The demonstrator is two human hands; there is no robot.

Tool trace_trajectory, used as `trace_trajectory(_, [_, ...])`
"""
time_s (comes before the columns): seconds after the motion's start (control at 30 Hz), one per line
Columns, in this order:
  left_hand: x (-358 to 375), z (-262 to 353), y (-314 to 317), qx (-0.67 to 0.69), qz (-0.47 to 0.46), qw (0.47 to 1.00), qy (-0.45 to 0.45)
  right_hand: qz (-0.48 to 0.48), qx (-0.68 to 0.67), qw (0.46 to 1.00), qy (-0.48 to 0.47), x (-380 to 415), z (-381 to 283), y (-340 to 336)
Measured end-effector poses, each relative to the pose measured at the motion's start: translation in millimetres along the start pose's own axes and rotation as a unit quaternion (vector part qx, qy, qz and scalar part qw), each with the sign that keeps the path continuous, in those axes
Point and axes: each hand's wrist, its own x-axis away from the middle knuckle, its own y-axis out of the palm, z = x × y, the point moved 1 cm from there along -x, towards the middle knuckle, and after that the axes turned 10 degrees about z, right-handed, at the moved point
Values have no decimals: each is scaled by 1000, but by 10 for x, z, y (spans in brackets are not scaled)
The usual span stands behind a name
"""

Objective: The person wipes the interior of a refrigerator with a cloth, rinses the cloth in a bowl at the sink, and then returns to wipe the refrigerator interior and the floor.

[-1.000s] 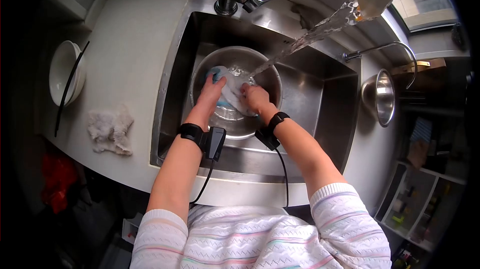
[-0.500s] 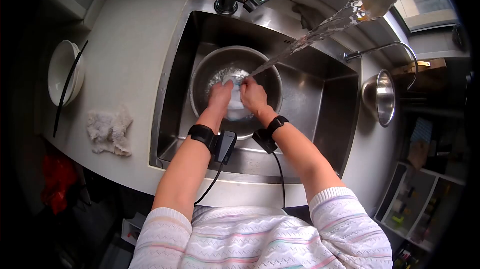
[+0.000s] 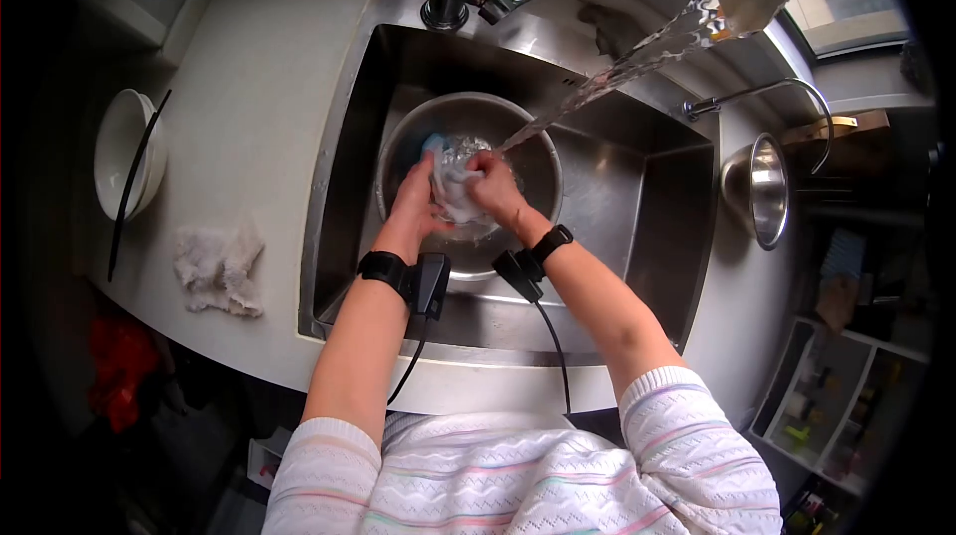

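Note:
A wet white cloth [image 3: 454, 192] with a bluish part lies in a round metal basin [image 3: 398, 136], which stands in the sink. My right hand [image 3: 495, 188] is closed on the right side of the cloth, fingers curled into it. Along the cloth's left side, my left hand [image 3: 413, 198] has its fingers stretched out and the thumb apart, touching the fabric. A stream of water [image 3: 617, 72] runs from the upper right into the basin by my right hand. The cloth partly hides the fingertips of my left hand.
A steel sink [image 3: 597, 186] surrounds the basin. Behind it rises a chrome faucet [image 3: 445, 2]; a thin curved tap [image 3: 777, 92] is at right, near a metal bowl [image 3: 767, 191]. On the left counter are white bowls [image 3: 119, 156], a black stick [image 3: 134, 186] and a crumpled rag [image 3: 219, 269].
My left hand has moved left and its fingers have opened out. The cloth has spread and shifted left, showing its bluish part. My right hand stays on it, slightly turned.

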Motion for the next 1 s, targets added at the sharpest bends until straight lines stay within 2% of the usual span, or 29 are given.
trace_trajectory(0.03, [-140,-58,-16,109,-57,992,-28,-8,-77,997,-15,138,-167,80])
trace_trajectory(0.07, [-210,-115,-76,112,-56,992,-29,-17,-155,987,-27,308,-367,146])
trace_trajectory(0.13, [-347,-237,-176,127,-169,977,31,-24,-10,992,-121,505,-651,195])
trace_trajectory(0.17, [-774,-504,-190,179,-205,962,27,0,40,982,-184,493,-596,248])
trace_trajectory(0.2, [-898,-594,-237,177,-206,962,27,2,40,982,-184,444,-547,247])
trace_trajectory(0.23, [-950,-670,-306,66,-204,968,135,8,140,976,-165,377,-496,240])
trace_trajectory(0.27, [-423,-482,-65,69,-82,991,74,15,240,960,-143,312,-443,215])
trace_trajectory(0.3, [158,-270,190,84,41,996,12,27,256,959,-115,239,-402,140])
trace_trajectory(0.4, [-148,-489,225,100,12,994,43,52,258,961,-85,17,-230,23])
trace_trajectory(0.47, [-122,-368,266,103,19,993,59,71,276,956,-69,-92,-128,-74])
trace_trajectory(0.53, [55,-90,199,55,19,981,184,66,303,950,-39,-195,27,-210])
trace_trajectory(0.57, [65,54,66,-4,7,989,146,82,277,957,-27,-231,184,-261])
trace_trajectory(0.6, [125,97,33,-6,10,989,148,99,251,963,-15,-260,290,-279])
trace_trajectory(0.63, [184,103,20,-14,39,991,128,61,311,948,-34,-133,214,-233])
trace_trajectory(0.67, [212,84,5,-22,66,992,107,-34,379,924,-20,-46,209,-140])
trace_trajectory(0.7, [89,-18,-63,-25,3,997,71,-93,382,918,-50,24,195,-118])
trace_trajectory(0.73, [82,-36,-81,-25,5,997,72,-153,381,908,-81,54,194,-83])
trace_trajectory(0.8, [86,-82,-101,-51,22,996,73,8,272,959,-75,-114,336,-204])
trace_trajectory(0.83, [133,-59,-76,-28,26,998,41,97,235,965,-71,-156,296,-233])
trace_trajectory(0.87, [125,-68,-68,-29,24,999,39,99,236,964,-69,-112,281,-195])
trace_trajectory(0.93, [77,-70,-44,1,-29,1000,-5,-47,44,998,-5,17,121,-9])
trace_trajectory(0.97, [-57,-124,-64,74,-33,996,-27,-46,46,998,-5,114,-78,37])
trace_trajectory(1.0, [-140,-150,-97,73,-31,996,-28,-45,20,996,-77,231,-312,85])
